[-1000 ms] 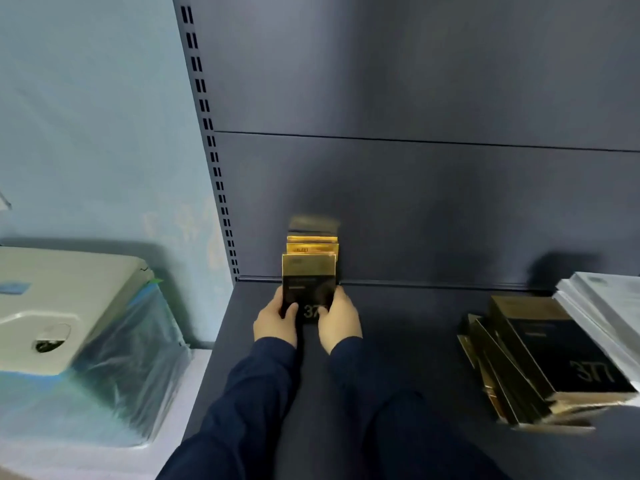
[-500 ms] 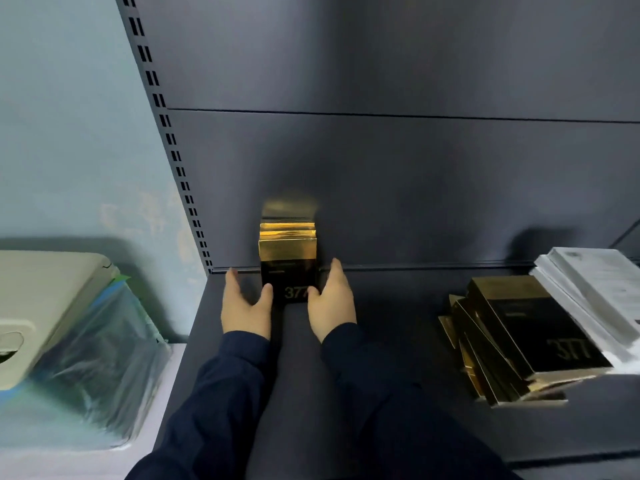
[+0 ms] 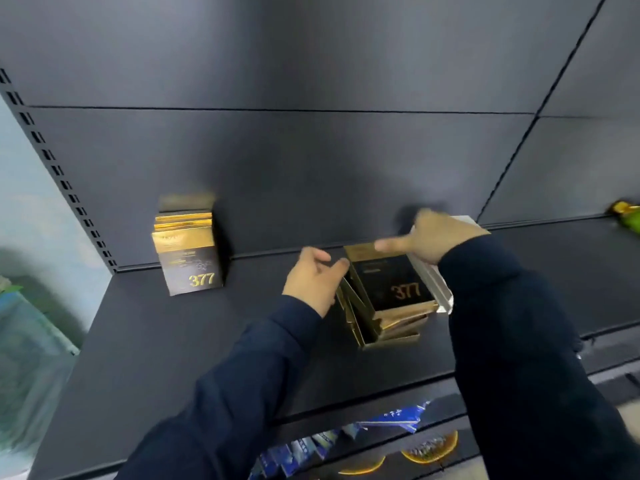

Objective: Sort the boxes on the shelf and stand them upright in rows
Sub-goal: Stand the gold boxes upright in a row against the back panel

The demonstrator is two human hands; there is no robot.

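Observation:
Several black-and-gold boxes marked 377 stand upright in a row [image 3: 187, 258] at the back left of the dark shelf [image 3: 173, 341]. To the right lies a messy pile of the same boxes [image 3: 388, 296], stacked flat. My left hand [image 3: 317, 278] is open at the pile's left edge, fingers curled toward the top box. Over the pile's back right corner hovers my right hand [image 3: 433, 237], fingers apart and blurred, holding nothing. A stack of white boxes [image 3: 438, 289] leans against the pile's right side, partly hidden by my right sleeve.
The shelf's dark back panel [image 3: 311, 168] rises behind the boxes, with a slotted upright [image 3: 59, 174] at the left. A plastic-wrapped object [image 3: 24, 341] sits left of the shelf. Blue packets [image 3: 311, 445] and orange-patterned items [image 3: 429, 448] fill the lower shelf. A green-yellow thing [image 3: 627, 216] lies far right.
Both hands let go of the upright row and moved right to the flat pile. The view swung right with them.

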